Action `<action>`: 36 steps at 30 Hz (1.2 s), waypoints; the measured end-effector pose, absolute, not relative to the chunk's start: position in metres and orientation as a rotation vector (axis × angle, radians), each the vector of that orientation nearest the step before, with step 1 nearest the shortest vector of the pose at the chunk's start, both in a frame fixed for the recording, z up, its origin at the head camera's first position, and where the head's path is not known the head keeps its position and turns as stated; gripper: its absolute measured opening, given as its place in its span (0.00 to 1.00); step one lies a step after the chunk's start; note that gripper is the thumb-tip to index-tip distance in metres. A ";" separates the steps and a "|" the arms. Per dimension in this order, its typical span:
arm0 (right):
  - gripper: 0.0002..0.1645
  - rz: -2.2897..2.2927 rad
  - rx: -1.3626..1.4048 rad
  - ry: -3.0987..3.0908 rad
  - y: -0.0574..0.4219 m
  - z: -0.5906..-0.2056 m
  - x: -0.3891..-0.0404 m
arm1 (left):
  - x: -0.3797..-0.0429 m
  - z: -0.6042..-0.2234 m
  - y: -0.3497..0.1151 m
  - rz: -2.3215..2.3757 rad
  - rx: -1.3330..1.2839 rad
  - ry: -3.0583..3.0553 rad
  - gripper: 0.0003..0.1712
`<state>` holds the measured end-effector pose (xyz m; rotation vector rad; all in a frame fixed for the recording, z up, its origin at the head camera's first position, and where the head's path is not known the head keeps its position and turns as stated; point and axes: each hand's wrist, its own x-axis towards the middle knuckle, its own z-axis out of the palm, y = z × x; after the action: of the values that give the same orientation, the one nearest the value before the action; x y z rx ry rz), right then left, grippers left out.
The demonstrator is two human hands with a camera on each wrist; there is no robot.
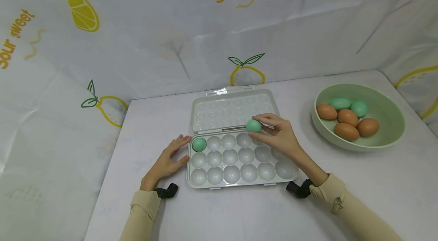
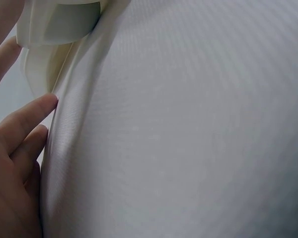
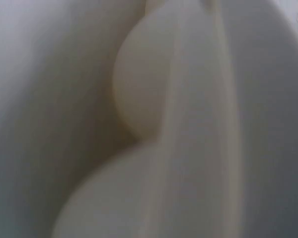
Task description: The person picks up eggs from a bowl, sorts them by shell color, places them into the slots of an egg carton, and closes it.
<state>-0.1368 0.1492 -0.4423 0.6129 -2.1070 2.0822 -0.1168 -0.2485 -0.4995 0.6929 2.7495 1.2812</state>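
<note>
An egg tray (image 1: 214,159) with rows of round hollows lies on the table, its clear lid (image 1: 236,107) folded back behind it. One green egg (image 1: 199,144) sits in the back left hollow. My right hand (image 1: 278,134) pinches another green egg (image 1: 253,126) between thumb and fingers, above the tray's back row. At the tray's left edge, my left hand (image 1: 169,161) touches the side with its fingertips, fingers loosely extended. The left wrist view shows that left hand (image 2: 15,144) beside the tray's edge. Blurred pale tray hollows (image 3: 144,74) fill the right wrist view.
To the right stands a pale green bowl (image 1: 390,123) holding several brown eggs (image 1: 346,131) and two green eggs (image 1: 340,103). A white cloth with lemon prints (image 1: 154,43) hangs behind the white-covered table (image 1: 232,210).
</note>
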 end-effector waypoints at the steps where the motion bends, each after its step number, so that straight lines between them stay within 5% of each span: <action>1: 0.29 2.092 0.609 -2.114 0.145 -0.442 -0.136 | -0.117 -0.499 -0.248 1.281 0.692 2.750 0.36; 36: 0.30 2.257 0.475 -2.256 0.037 -0.466 -0.124 | -0.115 -0.498 -0.247 1.283 0.708 2.761 0.36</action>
<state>-0.1241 0.0373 -0.4659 0.4749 -2.2557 2.2573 -0.1153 -0.2472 -0.4977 0.7076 2.7611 1.2831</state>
